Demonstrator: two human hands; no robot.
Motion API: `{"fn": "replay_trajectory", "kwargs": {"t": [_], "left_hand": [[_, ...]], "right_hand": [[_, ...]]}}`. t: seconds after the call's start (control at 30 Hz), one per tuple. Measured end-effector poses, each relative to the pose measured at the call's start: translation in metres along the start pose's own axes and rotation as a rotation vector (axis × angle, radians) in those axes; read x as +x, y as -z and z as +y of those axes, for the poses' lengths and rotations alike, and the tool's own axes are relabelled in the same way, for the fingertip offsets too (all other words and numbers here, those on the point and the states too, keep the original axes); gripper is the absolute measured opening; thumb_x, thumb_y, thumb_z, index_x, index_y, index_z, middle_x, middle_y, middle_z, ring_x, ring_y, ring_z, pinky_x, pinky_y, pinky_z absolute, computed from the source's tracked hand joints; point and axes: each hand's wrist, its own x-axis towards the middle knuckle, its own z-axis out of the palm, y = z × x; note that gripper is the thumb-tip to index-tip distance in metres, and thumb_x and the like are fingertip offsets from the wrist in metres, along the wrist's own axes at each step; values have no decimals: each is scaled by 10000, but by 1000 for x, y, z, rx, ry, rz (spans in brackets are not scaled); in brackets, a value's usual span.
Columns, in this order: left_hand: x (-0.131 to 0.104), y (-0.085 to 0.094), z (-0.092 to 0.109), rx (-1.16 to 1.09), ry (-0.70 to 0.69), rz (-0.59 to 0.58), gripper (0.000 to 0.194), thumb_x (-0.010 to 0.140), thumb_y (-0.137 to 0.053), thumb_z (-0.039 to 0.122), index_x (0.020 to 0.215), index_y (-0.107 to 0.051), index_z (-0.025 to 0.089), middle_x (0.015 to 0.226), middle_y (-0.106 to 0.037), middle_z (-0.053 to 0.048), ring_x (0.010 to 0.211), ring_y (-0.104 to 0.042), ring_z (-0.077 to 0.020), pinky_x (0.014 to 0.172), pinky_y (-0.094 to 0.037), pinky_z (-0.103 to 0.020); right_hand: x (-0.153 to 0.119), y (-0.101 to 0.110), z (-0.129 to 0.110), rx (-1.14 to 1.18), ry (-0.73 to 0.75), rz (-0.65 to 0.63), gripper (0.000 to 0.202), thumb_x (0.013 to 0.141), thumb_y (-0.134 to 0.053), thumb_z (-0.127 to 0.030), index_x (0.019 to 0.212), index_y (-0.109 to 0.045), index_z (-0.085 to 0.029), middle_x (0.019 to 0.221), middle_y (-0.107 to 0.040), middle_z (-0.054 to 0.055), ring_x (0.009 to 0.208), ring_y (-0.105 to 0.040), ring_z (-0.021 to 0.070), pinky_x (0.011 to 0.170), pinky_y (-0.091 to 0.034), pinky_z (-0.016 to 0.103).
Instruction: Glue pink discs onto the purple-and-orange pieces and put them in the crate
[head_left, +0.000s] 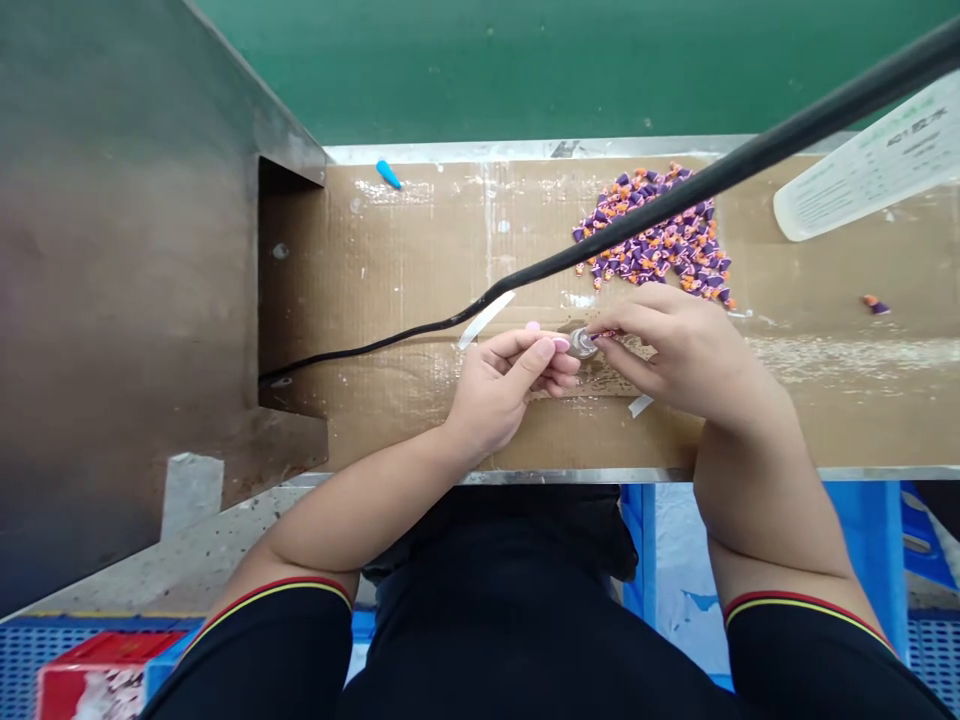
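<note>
My left hand [506,380] pinches a small clear round piece [581,344] at its edge between thumb and forefinger; pink shows at the fingertips. My right hand [675,345] comes in from the other side, its thumb and fingers closed on a tiny purple piece [604,335] right at the clear piece. The fingers partly hide both pieces, so I cannot tell whether they touch. Just behind my right hand lies a heap of small purple and orange figures [645,240].
A black cable [525,272] slants across, above the cardboard-covered bench [405,400]. A white bottle [862,170] lies at the back right, near a lone figure [875,304]. A blue cap [388,174] lies back left. A metal housing [150,250] walls the left side.
</note>
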Motion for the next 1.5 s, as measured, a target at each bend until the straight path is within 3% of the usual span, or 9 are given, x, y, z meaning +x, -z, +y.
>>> {"fn": "replay_trajectory", "kwargs": {"t": [0.2, 0.47, 0.63, 0.83, 0.97, 1.17, 1.27, 1.37, 1.5], "left_hand": [[7, 5, 3, -20, 62, 73, 408, 777, -999, 513, 902, -804, 177, 877, -813, -47, 741, -755, -130, 703, -635, -229], [10, 8, 4, -38, 83, 66, 430, 789, -991, 512, 918, -780, 160, 904, -824, -64, 797, -794, -157, 768, -660, -254], [11, 7, 2, -77, 71, 41, 452, 771, -1008, 516, 950, -805, 154, 936, -837, -73, 813, -807, -154, 792, -675, -244], [10, 5, 2, -100, 17, 73, 444, 780, -1004, 520, 900, -775, 158, 981, -843, -72, 849, -827, -171, 805, -692, -244], [10, 4, 3, -42, -60, 71, 492, 806, -962, 603, 924, -778, 163, 872, -825, -61, 780, -820, -177, 763, -703, -260], [9, 7, 3, 182, -243, 45, 328, 921, -897, 504, 1000, -846, 190, 992, -847, -92, 887, -825, -200, 849, -711, -324], [9, 10, 4, 355, -447, 1, 129, 998, -828, 363, 1072, -872, 268, 1071, -853, -74, 1030, -823, -224, 982, -692, -390], [11, 15, 4, 545, -664, -15, 155, 1007, -787, 230, 1098, -873, 321, 1108, -852, -50, 1059, -820, -213, 1031, -680, -404], [18, 24, 3, 616, -787, -20, 98, 985, -809, 269, 1039, -875, 317, 1223, -832, -57, 1083, -817, -219, 1023, -694, -405]], "right_hand": [[0, -2, 6, 4, -47, -25, 115, 1031, -654, -278, 979, -756, -295, 949, -785, 50, 856, -721, 257, 775, -625, 430], [1, 3, 3, 29, -66, -10, 81, 1011, -685, -270, 979, -754, -299, 924, -783, 42, 831, -731, 248, 738, -617, 414], [3, -4, -8, 66, -64, 165, 87, 1016, -703, -264, 1003, -758, -331, 925, -787, 24, 789, -744, 237, 719, -630, 419], [-5, -10, -17, -87, -52, 539, 64, 1026, -714, -323, 1060, -759, -353, 920, -774, 48, 801, -743, 273, 693, -635, 469], [-5, -11, -23, -54, -26, 373, 188, 1014, -740, -208, 1127, -750, -358, 985, -783, 28, 825, -754, 241, 698, -644, 418], [-1, -36, -43, 528, -218, 494, 73, 1125, -614, -291, 1153, -675, -320, 1018, -675, -1, 794, -787, 169, 592, -674, 288], [0, -40, -49, 630, -307, 483, 75, 1119, -646, -369, 1121, -637, -295, 992, -638, -10, 856, -817, 174, 609, -696, 247], [-2, -37, -48, 734, -391, 465, 139, 1107, -666, -413, 1111, -607, -287, 994, -637, -6, 890, -832, 191, 615, -704, 239], [-4, -33, -43, 821, -449, 427, 187, 1082, -702, -447, 1097, -607, -287, 968, -639, -10, 839, -831, 191, 613, -709, 248]]}}
